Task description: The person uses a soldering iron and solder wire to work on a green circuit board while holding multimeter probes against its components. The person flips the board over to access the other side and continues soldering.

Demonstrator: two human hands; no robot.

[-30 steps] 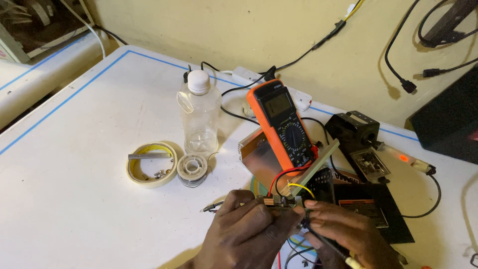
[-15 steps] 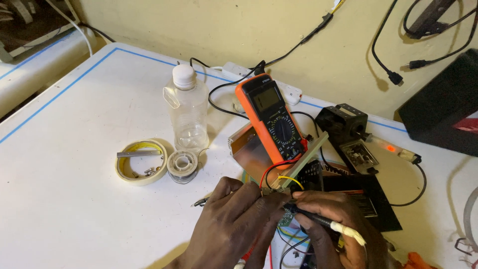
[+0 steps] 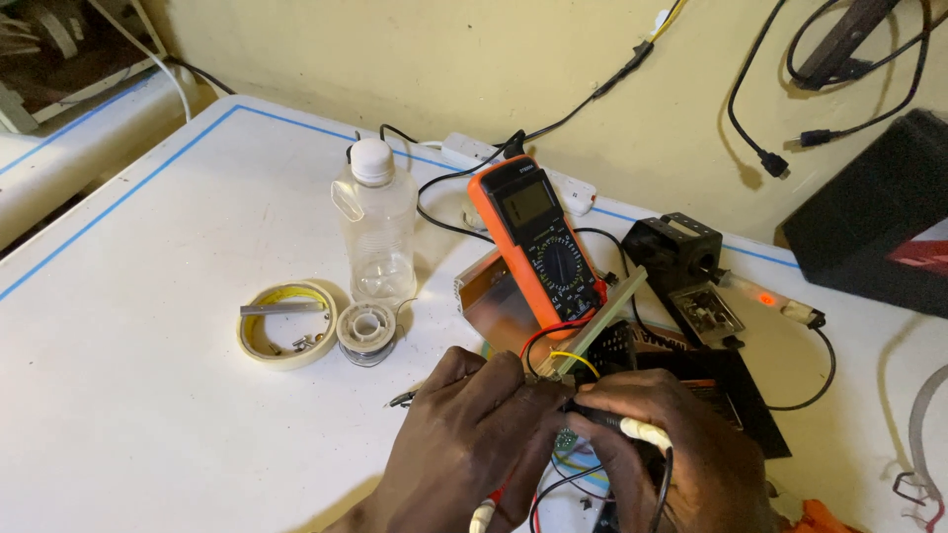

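Nearest the camera, the left hand and right hand meet over a small circuit board, mostly hidden between them on the white counter. The right hand's fingers are clenched on a black test probe whose tip points at the board; the left hand's fingers curl down at the board, though their grip is hidden. Just beyond, an orange multimeter leans tilted. To its left lie a solder spool, a tape roll and an upright clear bottle.
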